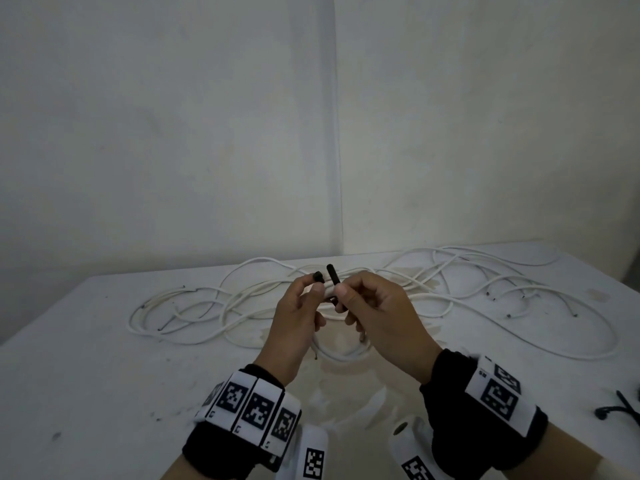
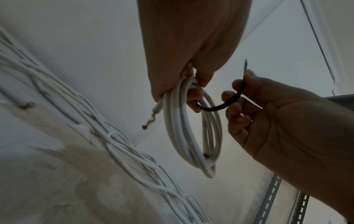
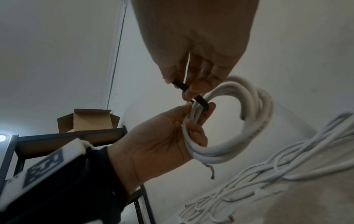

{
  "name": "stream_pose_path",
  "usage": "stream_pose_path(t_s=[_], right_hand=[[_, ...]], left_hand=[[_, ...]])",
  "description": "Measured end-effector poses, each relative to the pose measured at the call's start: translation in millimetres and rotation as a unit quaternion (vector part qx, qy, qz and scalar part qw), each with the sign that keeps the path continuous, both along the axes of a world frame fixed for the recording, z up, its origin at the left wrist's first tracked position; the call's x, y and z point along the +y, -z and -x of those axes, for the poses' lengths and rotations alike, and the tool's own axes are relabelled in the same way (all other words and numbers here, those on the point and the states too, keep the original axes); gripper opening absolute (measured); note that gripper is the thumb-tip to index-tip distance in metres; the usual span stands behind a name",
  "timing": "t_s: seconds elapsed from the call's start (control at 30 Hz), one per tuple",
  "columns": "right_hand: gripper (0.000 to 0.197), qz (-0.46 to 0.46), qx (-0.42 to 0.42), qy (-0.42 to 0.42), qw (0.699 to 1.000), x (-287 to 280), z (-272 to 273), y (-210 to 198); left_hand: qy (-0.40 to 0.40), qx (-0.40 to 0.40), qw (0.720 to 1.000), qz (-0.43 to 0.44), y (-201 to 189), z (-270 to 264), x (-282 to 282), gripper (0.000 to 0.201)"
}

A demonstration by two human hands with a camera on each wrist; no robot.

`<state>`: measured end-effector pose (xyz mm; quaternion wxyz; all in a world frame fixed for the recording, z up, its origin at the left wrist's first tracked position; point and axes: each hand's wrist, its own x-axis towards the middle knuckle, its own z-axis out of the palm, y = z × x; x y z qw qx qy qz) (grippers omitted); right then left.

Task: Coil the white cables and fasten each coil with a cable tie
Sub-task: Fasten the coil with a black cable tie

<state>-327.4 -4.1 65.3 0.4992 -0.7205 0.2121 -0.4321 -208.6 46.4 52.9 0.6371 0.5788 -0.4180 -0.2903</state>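
Note:
A small coil of white cable (image 2: 193, 131) hangs from my left hand (image 1: 313, 289), whose fingers and thumb grip it at the top. A black cable tie (image 2: 229, 103) loops under the coil's strands at the grip. My right hand (image 1: 341, 296) pinches one end of the tie (image 1: 333, 277), which sticks up; the other end (image 1: 318, 276) pokes out at my left fingertips. In the right wrist view the tie (image 3: 191, 94) runs from my right fingers down around the coil (image 3: 239, 121). Both hands are raised above the white table (image 1: 104, 375). In the head view the coil (image 1: 346, 355) is mostly hidden behind them.
Several loose white cables (image 1: 450, 289) sprawl over the far half of the table, up to the wall. More black ties (image 1: 620, 407) lie at the right edge. A metal shelf holding an open cardboard box (image 3: 88, 121) stands to the side.

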Motion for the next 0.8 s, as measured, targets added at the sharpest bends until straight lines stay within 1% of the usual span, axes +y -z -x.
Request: stream_pose_path(t_s=[0.1, 0.2, 0.3, 0.4, 0.67, 0.8], right_hand=[[0.019, -0.021, 0.015, 0.008, 1.000, 0, -4, -2], [0.024, -0.041, 0.052, 0.016, 0.998, -1, -8, 0], [0.027, -0.060, 0.068, 0.021, 0.996, 0, -11, 1], [0.028, -0.057, 0.080, 0.016, 0.995, 1, -13, 0], [0.027, -0.047, 0.091, -0.003, 0.995, 3, -14, -2], [0.028, -0.060, 0.092, -0.003, 0.994, 2, -14, -4]], left_hand=[[-0.004, 0.005, 1.000, 0.000, 2, -1, 2, 0.020], [-0.002, -0.009, 1.000, 0.004, 3, -2, 3, 0.022], [-0.004, -0.016, 1.000, 0.013, 3, -3, 5, 0.025], [-0.005, -0.004, 1.000, 0.022, 3, -3, 6, 0.022], [0.005, 0.003, 1.000, 0.029, 4, -6, 8, 0.025], [0.011, 0.003, 1.000, 0.027, 5, -7, 6, 0.024]])
